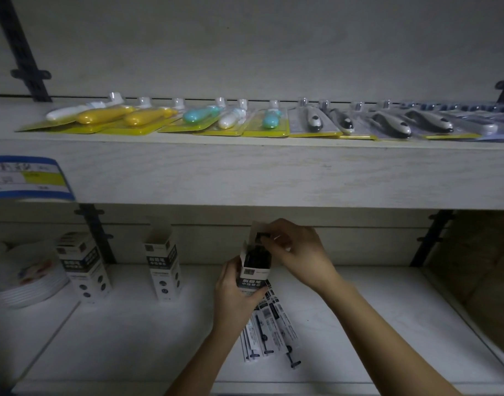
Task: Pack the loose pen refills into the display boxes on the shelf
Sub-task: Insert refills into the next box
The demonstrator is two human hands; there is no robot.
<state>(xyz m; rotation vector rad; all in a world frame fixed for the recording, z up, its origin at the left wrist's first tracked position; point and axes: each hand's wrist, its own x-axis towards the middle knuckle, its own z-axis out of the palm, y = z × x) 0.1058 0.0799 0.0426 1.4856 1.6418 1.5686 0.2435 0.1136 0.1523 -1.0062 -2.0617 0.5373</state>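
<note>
My left hand [235, 295] grips a black-and-white display box [255, 268] upright above the lower shelf [359, 324]. The box is open at the top, and dark refills show inside. My right hand [298, 252] pinches the box's top flap [259, 231] at the upper edge. Several loose pen refills [269, 332] in white printed sleeves lie fanned on the shelf just below my left hand. Two more display boxes stand to the left, one [162, 267] with its flap up and another [83, 267] farther left.
Blister-packed items [245, 118] in yellow, teal, white and black line the upper shelf. A stack of white plates [22, 275] sits at the far left of the lower shelf. A blue price label [27, 178] hangs on the upper shelf's front. Black brackets stand at the back.
</note>
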